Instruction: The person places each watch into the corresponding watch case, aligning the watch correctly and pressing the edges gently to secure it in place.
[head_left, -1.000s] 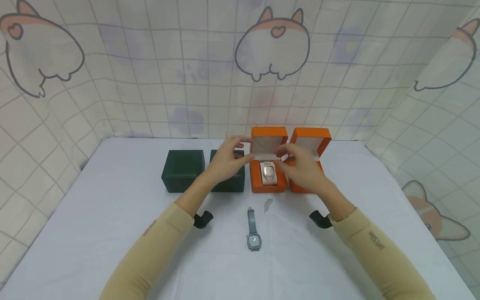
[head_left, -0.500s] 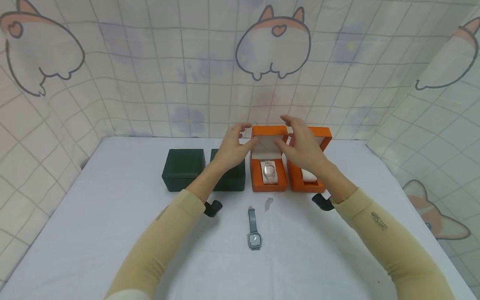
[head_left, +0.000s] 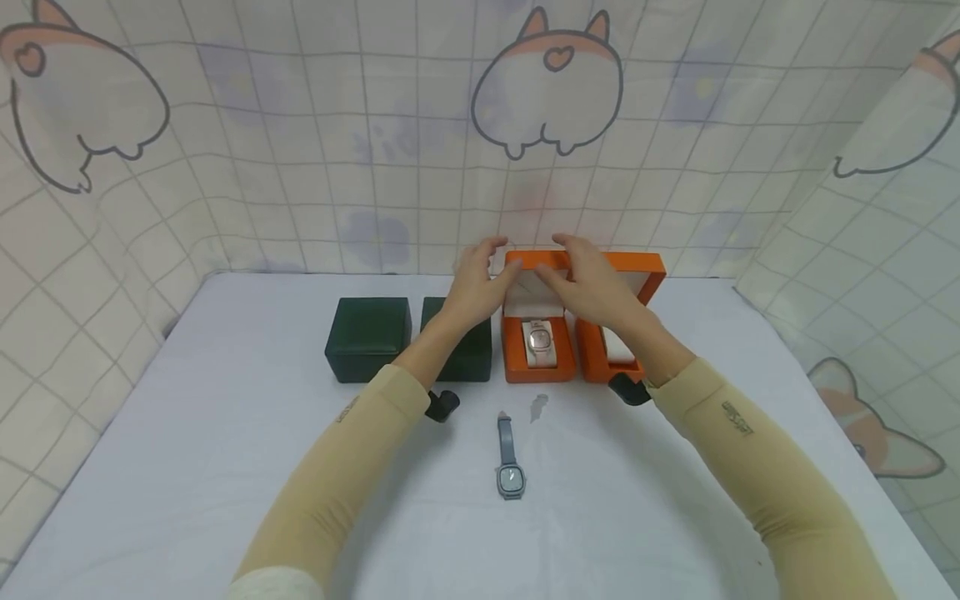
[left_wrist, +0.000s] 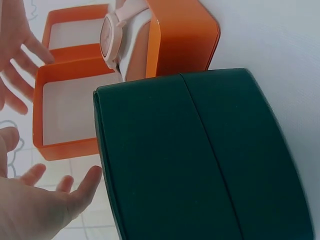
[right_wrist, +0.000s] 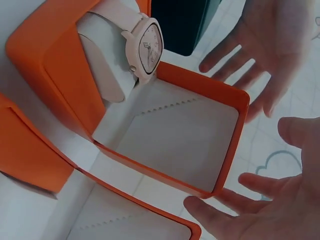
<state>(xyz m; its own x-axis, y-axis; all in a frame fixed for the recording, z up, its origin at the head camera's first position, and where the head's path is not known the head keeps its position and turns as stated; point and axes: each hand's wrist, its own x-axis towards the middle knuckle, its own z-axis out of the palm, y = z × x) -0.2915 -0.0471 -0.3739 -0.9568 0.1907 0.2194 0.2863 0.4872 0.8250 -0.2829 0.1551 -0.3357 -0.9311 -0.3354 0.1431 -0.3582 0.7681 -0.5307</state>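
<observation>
The left orange watch box (head_left: 519, 367) stands with its lid raised, a pink watch (head_left: 539, 339) on the white cushion inside. My left hand (head_left: 478, 287) is at the left side of that lid (right_wrist: 240, 100), fingers spread. At the lid's right side is my right hand (head_left: 600, 292), its fingers loosely bent and fingertips close to the lid's edge in the right wrist view. Neither hand grips anything. To the right, a second orange box (head_left: 592, 358) also stands with its lid up, partly hidden by my right hand and forearm; a white cushion (head_left: 617, 348) shows in it.
Two closed dark green boxes stand on the left, the outer one (head_left: 367, 337) in full view and the inner one (left_wrist: 195, 160) partly behind my left arm. A blue-grey watch (head_left: 511, 477) lies flat on the white table (head_left: 187, 433) in front. Patterned cloth walls (head_left: 300, 167) enclose the table.
Both hands have risen from the box's front area to its raised lid and drawn closer together. The right hand has uncovered the second box's cushion.
</observation>
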